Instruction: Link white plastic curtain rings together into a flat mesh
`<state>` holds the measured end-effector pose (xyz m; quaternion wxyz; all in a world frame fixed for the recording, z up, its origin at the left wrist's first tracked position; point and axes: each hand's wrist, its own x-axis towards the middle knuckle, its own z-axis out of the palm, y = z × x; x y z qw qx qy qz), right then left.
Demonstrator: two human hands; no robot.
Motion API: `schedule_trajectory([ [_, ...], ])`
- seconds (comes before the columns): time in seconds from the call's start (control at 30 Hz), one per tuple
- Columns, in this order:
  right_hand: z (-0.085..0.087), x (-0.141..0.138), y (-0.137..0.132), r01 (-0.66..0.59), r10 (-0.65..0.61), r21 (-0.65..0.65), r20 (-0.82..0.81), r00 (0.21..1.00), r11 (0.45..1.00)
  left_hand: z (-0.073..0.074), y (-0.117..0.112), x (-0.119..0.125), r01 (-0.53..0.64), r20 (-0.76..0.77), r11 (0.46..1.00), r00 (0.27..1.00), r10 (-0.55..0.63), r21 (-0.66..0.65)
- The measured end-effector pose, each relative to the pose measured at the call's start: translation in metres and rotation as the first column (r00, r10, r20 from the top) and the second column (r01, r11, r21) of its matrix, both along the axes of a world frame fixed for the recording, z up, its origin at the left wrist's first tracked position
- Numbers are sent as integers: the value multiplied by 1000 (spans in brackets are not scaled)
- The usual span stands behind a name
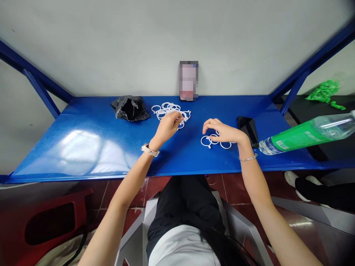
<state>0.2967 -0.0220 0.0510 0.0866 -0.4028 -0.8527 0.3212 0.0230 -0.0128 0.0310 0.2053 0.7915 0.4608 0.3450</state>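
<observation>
A loose pile of thin white rings with small end tabs lies on the blue table. My left hand reaches over the near side of this pile, thumb and forefinger pinched at a white ring. To the right, my right hand hovers low over a smaller group of white rings, its fingers curved and the thumb apart from them. The palm hides part of that group. I cannot make out anything held in the right hand.
Left of the pile sits an opened black plastic bag. A phone leans upright against the wall; a dark phone lies beside my right wrist. A green-labelled bottle stands at the right. Blue frame bars flank the table.
</observation>
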Motion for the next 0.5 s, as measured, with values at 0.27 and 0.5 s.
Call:
schedule_trajectory([
  [0.27, -9, 5, 0, -9, 13, -20, 213, 977, 1000, -9, 3, -4, -87, -443, 986, 885, 141, 140],
  [0.5, -13, -17, 0, -32, 31, 38, 12, 999, 999, -7, 0, 7, 143, -152, 987, 980, -131, 74],
])
